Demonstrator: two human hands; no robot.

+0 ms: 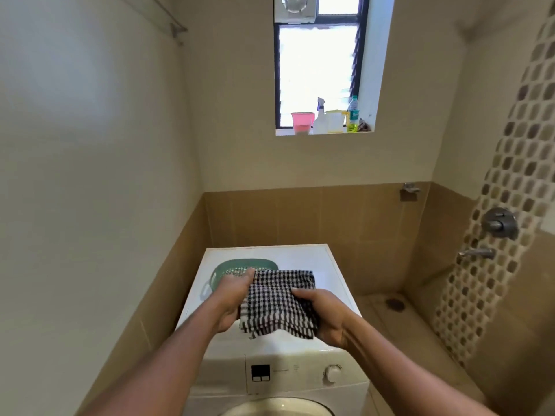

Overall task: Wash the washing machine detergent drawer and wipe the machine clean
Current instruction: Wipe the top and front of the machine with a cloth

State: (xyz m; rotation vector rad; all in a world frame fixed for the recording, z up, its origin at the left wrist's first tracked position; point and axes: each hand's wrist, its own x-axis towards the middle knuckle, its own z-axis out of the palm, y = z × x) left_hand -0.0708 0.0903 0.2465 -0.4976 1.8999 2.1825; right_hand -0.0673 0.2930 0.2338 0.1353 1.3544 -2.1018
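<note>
A white front-loading washing machine (333, 265) stands below me in the corner, its control panel with a dial (332, 374) facing me. Above its top I hold a folded black-and-white checked cloth (279, 304) with both hands. My left hand (232, 298) grips the cloth's left edge, my right hand (322, 313) its right edge. A green perforated basket (231, 270) sits on the machine's top at the back left, partly hidden by my left hand. The detergent drawer front at the panel's left is hidden by my left forearm.
Walls close in on the left and behind the machine. On the window sill stand a pink tub (301, 121), a spray bottle (319, 117) and a green bottle (353, 115). A shower mixer (500, 225) and tap (477, 253) are on the right wall, a floor drain (394, 304) below.
</note>
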